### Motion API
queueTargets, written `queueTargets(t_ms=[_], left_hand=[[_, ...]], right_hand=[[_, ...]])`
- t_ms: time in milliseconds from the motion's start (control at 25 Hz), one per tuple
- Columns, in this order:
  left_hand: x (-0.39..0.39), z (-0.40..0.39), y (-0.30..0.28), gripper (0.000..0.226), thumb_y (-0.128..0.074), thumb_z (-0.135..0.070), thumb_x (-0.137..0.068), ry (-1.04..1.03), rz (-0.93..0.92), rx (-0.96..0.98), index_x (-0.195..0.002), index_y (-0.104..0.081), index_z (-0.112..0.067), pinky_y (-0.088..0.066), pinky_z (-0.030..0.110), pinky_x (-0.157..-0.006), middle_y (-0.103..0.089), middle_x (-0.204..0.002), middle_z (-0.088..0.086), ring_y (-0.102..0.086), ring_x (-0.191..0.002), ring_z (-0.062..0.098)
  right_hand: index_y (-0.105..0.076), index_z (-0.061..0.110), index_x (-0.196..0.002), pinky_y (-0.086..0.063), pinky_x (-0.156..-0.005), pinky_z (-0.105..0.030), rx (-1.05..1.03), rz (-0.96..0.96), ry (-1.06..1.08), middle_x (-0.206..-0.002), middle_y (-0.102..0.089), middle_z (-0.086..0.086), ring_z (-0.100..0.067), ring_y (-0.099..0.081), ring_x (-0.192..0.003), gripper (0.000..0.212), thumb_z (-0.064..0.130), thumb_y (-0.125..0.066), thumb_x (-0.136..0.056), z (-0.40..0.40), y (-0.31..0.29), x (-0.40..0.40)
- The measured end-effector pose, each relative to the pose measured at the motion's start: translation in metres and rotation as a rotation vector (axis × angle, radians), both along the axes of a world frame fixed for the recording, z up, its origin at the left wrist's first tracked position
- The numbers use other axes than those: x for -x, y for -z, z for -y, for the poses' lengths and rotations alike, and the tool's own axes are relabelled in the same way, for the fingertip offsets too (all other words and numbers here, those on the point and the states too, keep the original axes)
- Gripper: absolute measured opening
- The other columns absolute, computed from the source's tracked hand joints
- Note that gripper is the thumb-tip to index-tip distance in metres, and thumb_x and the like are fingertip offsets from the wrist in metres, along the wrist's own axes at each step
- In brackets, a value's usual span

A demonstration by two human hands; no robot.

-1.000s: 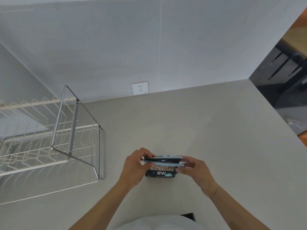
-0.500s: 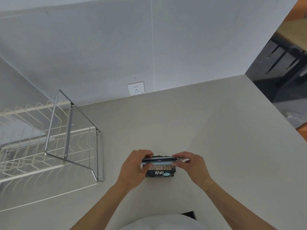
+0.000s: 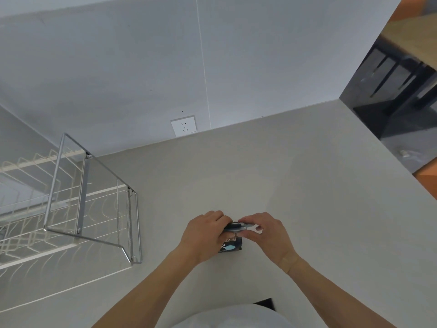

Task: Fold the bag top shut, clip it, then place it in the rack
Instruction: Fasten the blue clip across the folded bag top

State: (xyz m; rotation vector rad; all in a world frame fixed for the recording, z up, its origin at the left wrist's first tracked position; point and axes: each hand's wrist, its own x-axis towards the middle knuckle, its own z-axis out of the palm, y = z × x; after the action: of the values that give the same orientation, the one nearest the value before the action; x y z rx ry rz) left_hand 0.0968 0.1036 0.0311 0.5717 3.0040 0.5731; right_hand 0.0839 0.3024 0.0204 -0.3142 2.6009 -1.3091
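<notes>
A small black bag (image 3: 230,245) with pale printing stands on the grey counter in front of me. A light blue clip (image 3: 238,226) lies across its folded top. My left hand (image 3: 205,235) grips the left end of the bag top and clip. My right hand (image 3: 266,232) pinches the right end of the clip, thumb and fingers closed over it. Most of the clip and the bag top are hidden by my fingers. The wire rack (image 3: 78,209) stands on the counter to the left, apart from the bag.
A wall with a white socket (image 3: 184,126) runs along the back of the counter (image 3: 307,209). The counter's right edge drops off to a dark floor and furniture. A small black object (image 3: 266,304) lies near the counter's front edge by my torso.
Both hands have closed inward over the clip, covering most of it. The clip, seen slightly apart a second ago, now lies flat along the bag top. The view has shifted a little.
</notes>
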Motion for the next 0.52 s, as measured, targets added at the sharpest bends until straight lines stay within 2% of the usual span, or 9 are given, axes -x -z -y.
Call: queueTargets(t_ms=[240, 520], left_hand=[[-0.0011, 0.002, -0.0016, 0.026, -0.055, -0.043, -0.093, 0.035, -0.052, 0.034, -0.104, -0.065, -0.022, -0.04, 0.026, -0.064, -0.067, -0.093, -0.006, -0.06, -0.081, 0.018], [-0.0031, -0.0016, -0.0037, 0.022, -0.057, -0.04, -0.092, 0.009, -0.067, 0.041, -0.101, -0.065, -0.022, -0.046, 0.029, -0.063, -0.066, -0.092, -0.006, -0.059, -0.08, 0.018]], right_hand=[[-0.074, 0.026, -0.096, -0.044, -0.071, -0.012, 0.014, 0.007, 0.008, -0.088, -0.067, 0.012, -0.008, -0.059, -0.082, 0.019, 0.027, -0.077, -0.078, -0.0032, 0.0018, -0.0005], [-0.072, 0.025, -0.094, -0.049, -0.075, -0.021, 0.02, 0.023, 0.017, -0.087, -0.063, 0.017, -0.006, -0.058, -0.082, 0.016, 0.028, -0.076, -0.08, -0.0007, 0.0018, -0.0002]])
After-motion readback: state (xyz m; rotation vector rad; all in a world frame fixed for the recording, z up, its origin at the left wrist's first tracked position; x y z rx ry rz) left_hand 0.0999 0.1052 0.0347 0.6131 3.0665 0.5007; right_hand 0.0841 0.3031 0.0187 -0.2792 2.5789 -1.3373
